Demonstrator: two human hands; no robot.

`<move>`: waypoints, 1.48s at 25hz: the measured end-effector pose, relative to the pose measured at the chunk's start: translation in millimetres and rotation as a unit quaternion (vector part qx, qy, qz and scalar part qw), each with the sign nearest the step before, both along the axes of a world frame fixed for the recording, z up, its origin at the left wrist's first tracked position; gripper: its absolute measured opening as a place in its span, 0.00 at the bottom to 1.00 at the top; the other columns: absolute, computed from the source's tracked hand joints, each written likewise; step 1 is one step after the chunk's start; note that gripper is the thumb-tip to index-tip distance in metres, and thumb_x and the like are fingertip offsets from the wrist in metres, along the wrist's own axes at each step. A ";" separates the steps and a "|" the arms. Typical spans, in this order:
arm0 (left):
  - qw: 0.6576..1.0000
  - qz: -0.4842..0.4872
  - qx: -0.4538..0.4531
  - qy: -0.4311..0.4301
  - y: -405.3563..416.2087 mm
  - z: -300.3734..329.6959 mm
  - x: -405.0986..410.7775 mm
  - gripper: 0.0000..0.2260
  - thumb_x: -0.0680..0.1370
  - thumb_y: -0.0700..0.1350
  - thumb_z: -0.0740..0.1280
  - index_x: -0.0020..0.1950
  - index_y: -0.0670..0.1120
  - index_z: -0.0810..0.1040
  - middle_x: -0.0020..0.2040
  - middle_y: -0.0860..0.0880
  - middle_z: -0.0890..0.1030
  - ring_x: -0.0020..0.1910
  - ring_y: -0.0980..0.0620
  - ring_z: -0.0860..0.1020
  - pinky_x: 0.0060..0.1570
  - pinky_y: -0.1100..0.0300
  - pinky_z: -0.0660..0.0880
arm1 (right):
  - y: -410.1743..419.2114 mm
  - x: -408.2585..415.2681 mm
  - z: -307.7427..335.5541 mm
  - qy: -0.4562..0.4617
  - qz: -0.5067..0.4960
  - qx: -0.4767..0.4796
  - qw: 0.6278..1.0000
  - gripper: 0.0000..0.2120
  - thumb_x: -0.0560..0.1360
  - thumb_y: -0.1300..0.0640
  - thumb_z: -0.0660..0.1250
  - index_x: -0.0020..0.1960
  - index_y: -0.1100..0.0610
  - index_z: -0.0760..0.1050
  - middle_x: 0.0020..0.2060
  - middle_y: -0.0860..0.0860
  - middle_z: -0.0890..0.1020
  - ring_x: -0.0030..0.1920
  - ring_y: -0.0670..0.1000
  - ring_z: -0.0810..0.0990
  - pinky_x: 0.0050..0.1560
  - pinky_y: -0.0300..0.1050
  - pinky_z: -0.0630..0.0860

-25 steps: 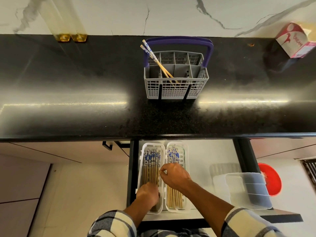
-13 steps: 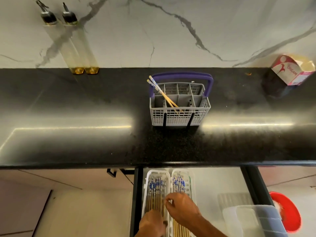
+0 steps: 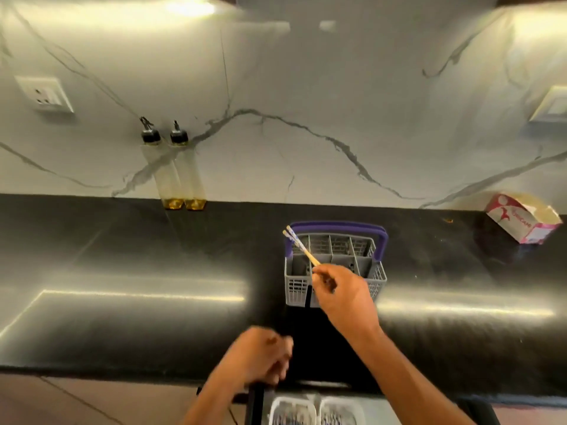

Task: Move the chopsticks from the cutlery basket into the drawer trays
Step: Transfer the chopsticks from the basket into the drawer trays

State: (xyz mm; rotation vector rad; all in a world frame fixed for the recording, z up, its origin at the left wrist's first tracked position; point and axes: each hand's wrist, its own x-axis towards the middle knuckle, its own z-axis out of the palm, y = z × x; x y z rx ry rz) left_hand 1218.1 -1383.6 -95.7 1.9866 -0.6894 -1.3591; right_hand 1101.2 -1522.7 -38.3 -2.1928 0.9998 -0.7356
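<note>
A grey cutlery basket (image 3: 368,268) with a purple handle stands on the black countertop. Two wooden chopsticks (image 3: 299,245) with blue-patterned tops lean out of its left side. My right hand (image 3: 343,297) is over the basket's front, fingers closed around the lower part of those chopsticks. Above the counter's front edge my left hand (image 3: 260,357) hangs loosely curled, holding nothing visible. Two white drawer trays (image 3: 293,407) with chopsticks in them peek in at the bottom edge, below the counter.
Two tall oil bottles (image 3: 176,176) stand against the marble wall at the back left. A pink and white carton (image 3: 521,220) lies at the back right of the black countertop (image 3: 122,271). Wall sockets sit at far left and far right.
Both hands have risen from the drawer trays. My right hand has reached up to the basket and closed on the two chopsticks. The view has tilted up toward the wall.
</note>
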 end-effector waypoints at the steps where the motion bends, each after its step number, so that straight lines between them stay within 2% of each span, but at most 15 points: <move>1: 0.994 0.069 -0.090 0.006 -18.4 14.9 20.7 0.11 0.79 0.47 0.67 0.41 0.42 0.79 0.32 0.45 0.81 0.28 0.51 0.77 0.32 0.59 0.77 | -15.2 13.7 9.6 0.016 -0.003 -0.001 1.000 0.05 0.77 0.51 0.67 0.51 0.49 0.81 0.40 0.44 0.82 0.37 0.43 0.79 0.40 0.39 0.78; 3: 0.969 0.166 -0.183 -0.024 -57.7 43.6 45.6 0.11 0.81 0.43 0.65 0.41 0.41 0.80 0.34 0.44 0.82 0.30 0.51 0.78 0.32 0.60 0.77 | -35.3 34.4 20.7 0.094 -0.001 -0.002 0.996 0.06 0.78 0.50 0.66 0.52 0.50 0.78 0.43 0.45 0.80 0.39 0.44 0.78 0.36 0.38 0.72; 6: 0.964 0.200 -0.174 -0.021 -102.3 52.2 43.6 0.10 0.81 0.41 0.62 0.46 0.41 0.82 0.39 0.44 0.83 0.30 0.50 0.81 0.33 0.57 0.80 | -44.9 49.0 23.5 0.184 -0.003 -0.023 0.983 0.05 0.77 0.49 0.66 0.49 0.50 0.75 0.43 0.46 0.76 0.40 0.47 0.75 0.33 0.39 0.66; 10: 0.966 0.216 -0.135 -0.044 -129.7 51.9 36.5 0.13 0.81 0.39 0.59 0.46 0.38 0.82 0.39 0.42 0.84 0.27 0.49 0.82 0.29 0.56 0.82 | -54.2 55.4 15.1 0.234 0.003 -0.021 0.972 0.06 0.77 0.51 0.63 0.41 0.50 0.73 0.40 0.48 0.78 0.40 0.51 0.75 0.39 0.45 0.72; 13: 0.968 0.202 -0.142 -0.048 -134.4 44.9 36.4 0.11 0.81 0.40 0.60 0.45 0.43 0.82 0.36 0.43 0.83 0.26 0.49 0.81 0.31 0.56 0.82 | -60.6 54.8 8.1 0.250 0.029 -0.021 0.968 0.09 0.78 0.52 0.61 0.44 0.51 0.78 0.41 0.50 0.82 0.41 0.52 0.78 0.40 0.46 0.74; 17: 0.965 0.178 -0.183 -0.055 -132.1 42.8 36.0 0.08 0.80 0.41 0.64 0.46 0.46 0.83 0.36 0.44 0.83 0.27 0.50 0.80 0.30 0.56 0.82 | -69.8 50.7 3.4 0.239 0.055 -0.036 0.969 0.09 0.78 0.54 0.59 0.45 0.51 0.79 0.42 0.50 0.83 0.44 0.53 0.81 0.45 0.50 0.79; 22: 0.942 0.157 -0.251 -0.156 -122.7 66.2 38.7 0.05 0.80 0.44 0.67 0.49 0.47 0.83 0.39 0.46 0.85 0.31 0.52 0.83 0.32 0.54 0.83 | -69.2 46.0 20.6 0.159 0.074 -0.027 0.984 0.11 0.81 0.49 0.60 0.45 0.49 0.79 0.36 0.49 0.82 0.36 0.49 0.80 0.41 0.50 0.81; 25: 0.922 0.123 -0.301 -0.209 -107.2 94.6 41.1 0.04 0.81 0.44 0.64 0.50 0.49 0.78 0.43 0.48 0.85 0.37 0.52 0.84 0.38 0.51 0.84 | -55.7 29.9 54.8 0.100 0.084 -0.010 0.991 0.08 0.81 0.49 0.63 0.52 0.49 0.79 0.38 0.49 0.83 0.31 0.42 0.78 0.36 0.40 0.80; 28: 0.877 0.114 -0.363 -0.293 -78.7 144.3 43.1 0.03 0.82 0.47 0.61 0.51 0.50 0.74 0.47 0.52 0.86 0.40 0.60 0.83 0.41 0.61 0.81 | -38.9 -3.2 97.3 -0.035 0.050 -0.003 0.998 0.12 0.77 0.51 0.68 0.60 0.50 0.78 0.39 0.48 0.84 0.27 0.37 0.78 0.29 0.30 0.74; 30: 0.843 0.131 -0.428 -0.298 -48.8 173.0 44.6 0.06 0.82 0.47 0.62 0.54 0.46 0.74 0.45 0.51 0.86 0.41 0.59 0.84 0.45 0.60 0.81 | -25.2 -32.0 117.7 -0.145 0.030 0.017 0.989 0.15 0.74 0.50 0.71 0.60 0.49 0.77 0.40 0.47 0.86 0.34 0.39 0.83 0.34 0.37 0.81; 31: 0.841 0.125 -0.452 -0.271 -32.6 181.3 43.1 0.07 0.81 0.45 0.63 0.56 0.43 0.74 0.44 0.49 0.85 0.42 0.55 0.85 0.45 0.59 0.82 | -17.1 -47.2 122.8 -0.192 0.023 0.040 0.980 0.14 0.73 0.52 0.73 0.57 0.49 0.77 0.40 0.47 0.87 0.37 0.43 0.85 0.37 0.42 0.83; 32: 0.847 0.114 -0.461 -0.237 -16.7 184.3 38.5 0.08 0.80 0.42 0.65 0.58 0.43 0.74 0.44 0.46 0.85 0.42 0.51 0.85 0.44 0.57 0.82 | -7.8 -62.5 123.1 -0.224 0.017 0.063 0.972 0.12 0.72 0.53 0.74 0.54 0.49 0.76 0.40 0.47 0.87 0.39 0.46 0.86 0.39 0.42 0.83; 34: 0.880 0.098 -0.435 -0.165 11.7 168.8 19.1 0.09 0.79 0.39 0.67 0.58 0.44 0.76 0.43 0.42 0.85 0.38 0.45 0.86 0.39 0.54 0.83 | 13.2 -90.8 107.4 -0.229 0.010 0.099 0.968 0.11 0.72 0.56 0.76 0.49 0.51 0.76 0.37 0.48 0.87 0.37 0.46 0.86 0.39 0.37 0.81; 36: 0.922 0.092 -0.367 -0.084 32.0 125.3 -9.5 0.07 0.79 0.38 0.66 0.56 0.45 0.77 0.44 0.42 0.86 0.39 0.44 0.86 0.36 0.52 0.84 | 35.1 -114.0 72.7 -0.165 0.004 0.141 0.976 0.09 0.71 0.57 0.76 0.47 0.53 0.77 0.35 0.47 0.86 0.35 0.44 0.85 0.37 0.34 0.79; 37: 0.939 0.089 -0.326 -0.062 40.2 100.4 -24.4 0.07 0.79 0.39 0.66 0.56 0.47 0.77 0.46 0.43 0.86 0.41 0.45 0.86 0.38 0.51 0.84 | 45.3 -122.8 52.4 -0.126 0.001 0.168 0.978 0.08 0.71 0.57 0.75 0.47 0.54 0.77 0.35 0.47 0.86 0.35 0.44 0.85 0.37 0.36 0.80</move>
